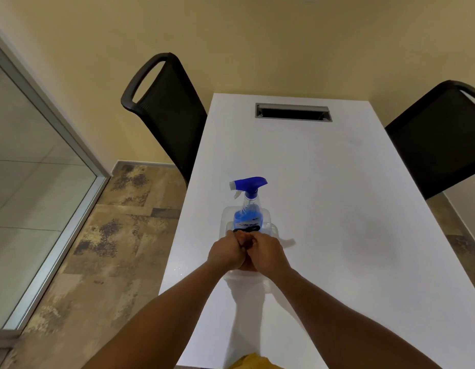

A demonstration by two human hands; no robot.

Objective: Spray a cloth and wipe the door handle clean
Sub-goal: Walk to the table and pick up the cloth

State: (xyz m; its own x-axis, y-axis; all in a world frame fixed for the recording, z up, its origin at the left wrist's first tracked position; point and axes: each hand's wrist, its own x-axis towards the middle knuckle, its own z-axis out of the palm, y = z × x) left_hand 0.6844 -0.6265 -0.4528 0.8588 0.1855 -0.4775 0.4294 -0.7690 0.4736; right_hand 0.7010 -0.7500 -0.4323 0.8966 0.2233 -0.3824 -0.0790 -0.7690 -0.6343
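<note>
The white desk (324, 209) runs away from the person, with a grey cable slot (293, 112) near its far edge and a black chair (167, 113) at each long side; the right-hand chair (441, 139) is partly cut off. On the floor side to the left stands a glass panel (31, 169) in a metal frame. No door handle shows in this view.

Near the desk's near left corner sits a clear plastic tub (231, 211), and the spray bottle (248, 206) with blue liquid and a blue trigger head stands upright in it, nozzle turned left. A small dark object (248, 229) lies at the bottle's foot; it may be the cloth, but it is too small to tell.

The left hand (225, 253) and right hand (268, 253) meet over the tub's near side, knuckles touching, fingers curled inward. Whether they pinch anything I cannot tell, as the fingers hide what is beneath.

The step in hand looks like taking up the cloth and the bottle. It would go best with one hand freeing the cloth and the other gripping the bottle's neck below the trigger, lifting straight up so the tub does not tip or slide off the left edge.
</note>
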